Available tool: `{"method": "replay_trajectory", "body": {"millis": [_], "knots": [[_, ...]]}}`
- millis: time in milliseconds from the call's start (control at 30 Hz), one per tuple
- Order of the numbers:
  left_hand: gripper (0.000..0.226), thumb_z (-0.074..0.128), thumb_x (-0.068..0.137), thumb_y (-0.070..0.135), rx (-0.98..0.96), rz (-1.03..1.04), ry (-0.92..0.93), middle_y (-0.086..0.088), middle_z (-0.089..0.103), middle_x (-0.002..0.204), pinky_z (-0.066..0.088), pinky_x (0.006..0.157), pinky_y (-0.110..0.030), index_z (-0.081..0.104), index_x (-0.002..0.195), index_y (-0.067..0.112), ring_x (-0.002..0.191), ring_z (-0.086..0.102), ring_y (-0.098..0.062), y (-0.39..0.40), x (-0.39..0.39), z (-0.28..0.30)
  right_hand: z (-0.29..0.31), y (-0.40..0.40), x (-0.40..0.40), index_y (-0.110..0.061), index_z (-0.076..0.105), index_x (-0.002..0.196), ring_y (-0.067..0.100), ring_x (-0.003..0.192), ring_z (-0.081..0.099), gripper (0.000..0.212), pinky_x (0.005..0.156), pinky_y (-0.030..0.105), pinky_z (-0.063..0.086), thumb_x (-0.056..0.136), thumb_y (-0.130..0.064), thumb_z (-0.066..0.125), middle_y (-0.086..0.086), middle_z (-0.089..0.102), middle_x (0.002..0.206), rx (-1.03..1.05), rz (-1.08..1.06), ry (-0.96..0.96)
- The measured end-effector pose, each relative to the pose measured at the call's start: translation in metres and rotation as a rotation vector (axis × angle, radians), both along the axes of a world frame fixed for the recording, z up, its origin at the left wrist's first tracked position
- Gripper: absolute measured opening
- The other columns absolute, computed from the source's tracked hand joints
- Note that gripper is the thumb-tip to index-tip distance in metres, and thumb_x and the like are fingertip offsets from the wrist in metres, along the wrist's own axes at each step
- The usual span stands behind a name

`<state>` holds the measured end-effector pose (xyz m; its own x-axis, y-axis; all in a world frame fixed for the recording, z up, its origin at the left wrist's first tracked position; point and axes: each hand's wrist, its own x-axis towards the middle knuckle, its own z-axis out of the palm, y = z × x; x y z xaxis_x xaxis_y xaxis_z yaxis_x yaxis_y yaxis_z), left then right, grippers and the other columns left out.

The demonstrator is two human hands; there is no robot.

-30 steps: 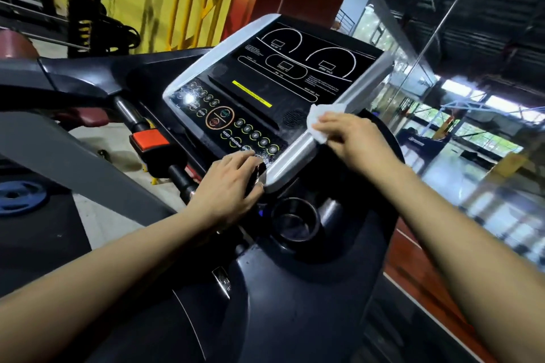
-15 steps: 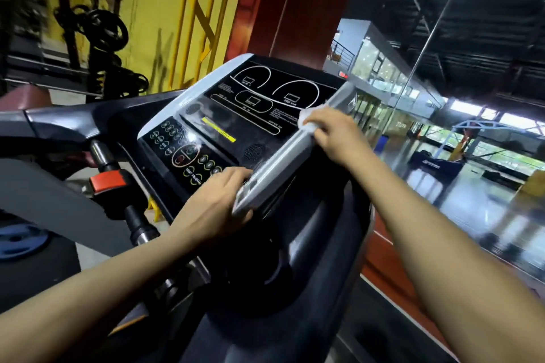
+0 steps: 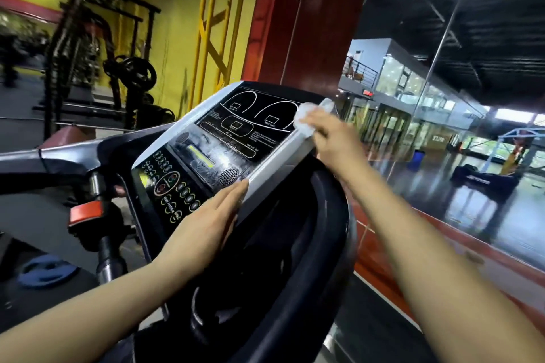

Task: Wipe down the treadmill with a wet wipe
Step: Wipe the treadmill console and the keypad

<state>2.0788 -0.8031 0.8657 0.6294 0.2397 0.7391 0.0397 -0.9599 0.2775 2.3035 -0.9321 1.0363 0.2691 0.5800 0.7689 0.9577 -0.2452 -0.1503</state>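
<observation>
The treadmill's black console (image 3: 224, 150) with silver side trim fills the middle of the head view, tilted, its round buttons at the lower left. My right hand (image 3: 333, 138) presses a white wet wipe (image 3: 305, 121) against the silver trim near the console's far right corner. My left hand (image 3: 206, 227) lies flat with fingers straight against the console's near right corner, touching the trim. Wet streaks show on the black panel around the yellow label.
A black handrail with a red safety clip (image 3: 87, 212) runs left of the console. The dark curved console housing (image 3: 295, 244) lies below my hands. A weight rack (image 3: 129, 74) and yellow wall stand behind; a glass wall (image 3: 442, 127) is on the right. A blue weight plate (image 3: 47, 270) lies on the floor.
My right hand has slid the wipe up along the right silver trim toward the console's top corner. My left hand has shifted along the near corner and flattened. The camera has tilted upward.
</observation>
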Motion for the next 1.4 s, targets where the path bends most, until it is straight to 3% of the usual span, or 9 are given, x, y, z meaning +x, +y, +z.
{"method": "replay_trajectory", "body": {"millis": [200, 300, 367, 433, 567, 733, 933, 1167, 1400], "knots": [[0.064, 0.050, 0.105, 0.015, -0.064, 0.025, -0.013, 0.023, 0.027, 0.163, 0.041, 0.114, -0.027, 0.024, 0.160, 0.034, 0.144, 0.040, -0.002, -0.011, -0.002, 0.001, 0.036, 0.006, 0.030, -0.027, 0.076, 0.118, 0.016, 0.107, 0.066, 0.029, 0.080, 0.016, 0.043, 0.095, -0.018, 0.059, -0.005, 0.073, 0.116, 0.237, -0.015, 0.350], [0.067, 0.050, 0.105, 0.011, -0.080, 0.037, -0.005, 0.027, 0.023, 0.164, 0.029, 0.118, -0.019, 0.023, 0.162, 0.034, 0.147, 0.031, 0.004, -0.015, -0.003, -0.001, 0.018, -0.002, 0.027, -0.030, 0.070, 0.127, 0.014, 0.084, 0.064, 0.046, 0.063, 0.004, 0.038, 0.094, -0.006, 0.050, -0.001, 0.072, 0.117, 0.284, -0.054, 0.387], [0.067, 0.049, 0.105, 0.011, -0.083, 0.048, -0.009, 0.026, 0.021, 0.165, 0.026, 0.120, -0.018, 0.023, 0.162, 0.034, 0.148, 0.028, 0.004, -0.017, -0.002, -0.002, -0.002, -0.011, 0.016, -0.030, 0.067, 0.130, 0.015, 0.107, 0.066, 0.050, 0.084, -0.004, 0.039, 0.092, -0.002, 0.051, 0.001, 0.068, 0.131, 0.274, -0.050, 0.334], [0.066, 0.048, 0.106, 0.011, -0.092, 0.050, -0.007, 0.025, 0.022, 0.165, 0.028, 0.121, -0.023, 0.022, 0.162, 0.035, 0.149, 0.029, 0.002, -0.017, -0.001, -0.003, -0.020, -0.014, 0.008, -0.029, 0.067, 0.131, 0.019, 0.123, 0.061, 0.050, 0.108, 0.018, 0.042, 0.089, -0.004, 0.056, 0.003, 0.065, 0.136, 0.235, -0.016, 0.234], [0.074, 0.050, 0.103, 0.006, -0.088, 0.063, 0.048, 0.022, 0.021, 0.167, 0.035, 0.121, -0.036, 0.017, 0.161, 0.039, 0.150, 0.033, -0.007, -0.012, -0.003, -0.003, -0.033, -0.014, -0.016, -0.024, 0.070, 0.128, 0.032, 0.106, 0.063, 0.046, 0.098, 0.037, 0.049, 0.087, -0.005, 0.061, 0.011, 0.068, 0.118, 0.137, -0.075, 0.106], [0.068, 0.048, 0.106, 0.014, -0.050, 0.042, 0.122, 0.013, 0.020, 0.169, 0.030, 0.121, -0.029, 0.016, 0.164, 0.031, 0.151, 0.030, -0.010, -0.008, -0.014, 0.004, -0.040, -0.010, -0.047, -0.010, 0.062, 0.108, 0.038, 0.094, 0.059, 0.027, 0.073, 0.035, 0.041, 0.085, 0.002, 0.055, 0.014, 0.060, 0.106, -0.030, -0.158, -0.011], [0.059, 0.057, 0.102, 0.020, -0.026, 0.066, 0.178, -0.001, 0.047, 0.156, 0.036, 0.110, -0.023, 0.036, 0.157, 0.017, 0.139, 0.049, -0.022, 0.007, -0.045, -0.019, -0.061, -0.007, -0.090, -0.018, 0.047, 0.103, 0.037, 0.085, 0.052, 0.032, 0.073, 0.041, 0.046, 0.083, 0.006, 0.052, 0.009, 0.046, 0.099, -0.241, -0.155, -0.018], [0.046, 0.058, 0.100, 0.016, -0.033, -0.040, 0.258, -0.004, 0.051, 0.151, 0.044, 0.111, -0.032, 0.052, 0.146, 0.018, 0.137, 0.051, -0.021, 0.040, -0.086, -0.049, -0.084, 0.011, -0.153, -0.018, 0.049, 0.110, 0.043, 0.094, 0.058, 0.029, 0.083, 0.044, 0.050, 0.087, 0.000, 0.052, 0.015, 0.051, 0.106, -0.469, -0.209, -0.044], [0.041, 0.061, 0.097, 0.021, -0.078, -0.064, 0.258, -0.003, 0.058, 0.142, 0.051, 0.101, -0.039, 0.059, 0.137, 0.016, 0.125, 0.060, -0.024, 0.066, -0.113, -0.073, -0.115, 0.021, -0.191, -0.018, 0.047, 0.110, 0.041, 0.081, 0.059, 0.035, 0.068, 0.042, 0.049, 0.083, 0.003, 0.058, 0.011, 0.045, 0.093, -0.558, -0.212, -0.165]]}}
